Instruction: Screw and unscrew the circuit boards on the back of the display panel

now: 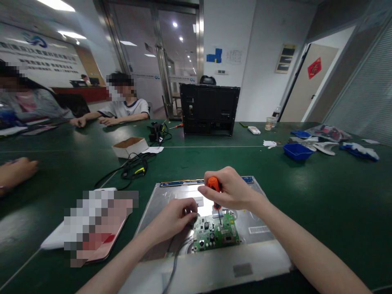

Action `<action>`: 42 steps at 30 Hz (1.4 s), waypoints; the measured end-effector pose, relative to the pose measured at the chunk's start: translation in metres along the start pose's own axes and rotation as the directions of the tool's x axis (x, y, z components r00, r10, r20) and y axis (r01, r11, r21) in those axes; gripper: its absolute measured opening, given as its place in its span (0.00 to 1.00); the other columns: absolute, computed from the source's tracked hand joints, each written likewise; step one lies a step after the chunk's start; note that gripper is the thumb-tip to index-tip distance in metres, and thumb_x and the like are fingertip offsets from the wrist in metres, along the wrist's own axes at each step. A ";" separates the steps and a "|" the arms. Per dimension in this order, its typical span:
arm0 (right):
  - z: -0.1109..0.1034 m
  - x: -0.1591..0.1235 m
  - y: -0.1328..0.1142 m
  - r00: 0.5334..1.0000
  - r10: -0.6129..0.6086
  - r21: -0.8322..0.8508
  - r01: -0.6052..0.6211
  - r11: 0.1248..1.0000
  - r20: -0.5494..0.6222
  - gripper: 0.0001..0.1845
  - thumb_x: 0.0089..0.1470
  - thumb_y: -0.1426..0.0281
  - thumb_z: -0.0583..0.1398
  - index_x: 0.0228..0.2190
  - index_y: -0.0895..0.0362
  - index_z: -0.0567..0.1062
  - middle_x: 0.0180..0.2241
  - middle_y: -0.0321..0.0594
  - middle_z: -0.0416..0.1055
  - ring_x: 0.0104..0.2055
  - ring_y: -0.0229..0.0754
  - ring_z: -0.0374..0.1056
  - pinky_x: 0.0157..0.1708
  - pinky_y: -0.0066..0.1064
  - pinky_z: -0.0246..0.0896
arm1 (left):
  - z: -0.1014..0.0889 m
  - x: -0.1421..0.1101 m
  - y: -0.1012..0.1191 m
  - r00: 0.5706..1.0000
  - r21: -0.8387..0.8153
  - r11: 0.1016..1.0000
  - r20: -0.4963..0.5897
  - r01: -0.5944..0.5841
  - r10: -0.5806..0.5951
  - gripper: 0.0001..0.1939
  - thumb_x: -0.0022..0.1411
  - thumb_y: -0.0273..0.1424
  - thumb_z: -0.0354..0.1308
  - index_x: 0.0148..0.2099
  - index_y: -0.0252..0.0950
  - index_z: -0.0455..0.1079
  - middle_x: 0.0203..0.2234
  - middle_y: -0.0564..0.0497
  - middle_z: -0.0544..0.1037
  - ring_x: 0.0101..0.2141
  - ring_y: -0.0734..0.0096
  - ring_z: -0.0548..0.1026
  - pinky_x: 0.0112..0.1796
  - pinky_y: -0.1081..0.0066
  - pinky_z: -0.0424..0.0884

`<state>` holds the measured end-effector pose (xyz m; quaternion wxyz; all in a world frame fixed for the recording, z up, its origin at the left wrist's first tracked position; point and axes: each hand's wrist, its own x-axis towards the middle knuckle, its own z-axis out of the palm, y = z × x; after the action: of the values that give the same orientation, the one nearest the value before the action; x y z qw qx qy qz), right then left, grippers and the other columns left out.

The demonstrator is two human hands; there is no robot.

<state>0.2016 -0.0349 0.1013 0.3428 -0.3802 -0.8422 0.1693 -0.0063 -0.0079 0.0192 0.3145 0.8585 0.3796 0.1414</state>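
Observation:
A green circuit board (216, 237) lies on the silvery back of a flat display panel (257, 216). My right hand (234, 190) is closed around the orange handle of a screwdriver (213, 183), whose shaft points down onto the board's upper part. At the board's upper left corner, my left hand (176, 216) has its fingers curled in a pinch; what lies between the fingertips is hidden. A dark cable (175, 261) runs from the board's left side towards the panel's near edge.
Left of the panel are a pink phone-like item (114, 232), cables (134, 165) and an open cardboard box (130, 147). A black monitor housing (210, 108) stands behind. Blue tray (297, 151) and gloves (359, 151) lie right. Other people sit at left, one hand (18, 173) nearby.

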 end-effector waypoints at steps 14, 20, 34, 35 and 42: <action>0.025 0.032 -0.003 0.997 0.077 -0.057 -0.078 0.995 -0.021 0.19 0.55 0.58 0.60 0.21 0.56 0.65 0.17 0.28 0.57 0.21 0.31 0.50 0.24 0.27 0.41 | 0.010 0.004 -0.010 0.999 -0.067 0.998 0.034 -0.004 0.006 0.05 0.59 0.27 0.53 0.33 0.34 0.70 0.23 0.53 0.72 0.27 0.69 0.70 0.28 0.73 0.63; 0.013 0.019 0.008 0.995 0.100 -0.046 -0.101 0.994 -0.008 0.16 0.55 0.60 0.60 0.22 0.57 0.68 0.17 0.28 0.60 0.20 0.31 0.52 0.23 0.26 0.43 | 0.006 0.003 -0.005 1.000 -0.042 0.999 0.017 -0.013 0.013 0.06 0.56 0.25 0.53 0.34 0.35 0.71 0.24 0.54 0.72 0.28 0.69 0.70 0.30 0.73 0.63; 0.012 0.020 0.005 0.999 0.008 -0.138 -0.001 0.990 0.051 0.15 0.56 0.59 0.60 0.24 0.57 0.72 0.18 0.29 0.61 0.22 0.32 0.53 0.24 0.26 0.43 | 0.004 0.002 -0.007 0.999 -0.083 0.996 0.032 -0.006 0.008 0.05 0.55 0.27 0.53 0.33 0.35 0.71 0.24 0.54 0.72 0.26 0.70 0.69 0.29 0.73 0.63; 0.012 0.021 0.005 0.998 0.012 -0.140 -0.003 0.990 0.062 0.15 0.56 0.59 0.60 0.25 0.57 0.72 0.18 0.29 0.61 0.22 0.32 0.53 0.24 0.26 0.43 | 0.004 0.002 -0.008 0.999 -0.078 0.997 0.031 -0.009 0.012 0.05 0.55 0.27 0.53 0.33 0.35 0.70 0.24 0.54 0.72 0.26 0.70 0.69 0.29 0.73 0.63; 0.009 0.019 0.004 0.997 -0.012 -0.153 0.023 0.988 0.071 0.15 0.56 0.60 0.59 0.25 0.57 0.71 0.19 0.29 0.61 0.22 0.32 0.53 0.25 0.26 0.43 | 0.005 0.002 -0.008 0.997 -0.066 0.996 0.046 -0.056 0.059 0.05 0.57 0.26 0.53 0.34 0.35 0.70 0.25 0.53 0.72 0.27 0.70 0.69 0.30 0.72 0.63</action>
<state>0.1881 -0.0183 0.1010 0.2842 -0.3919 -0.8676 0.1139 -0.0067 -0.0049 0.0102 0.3470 0.8615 0.3423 0.1421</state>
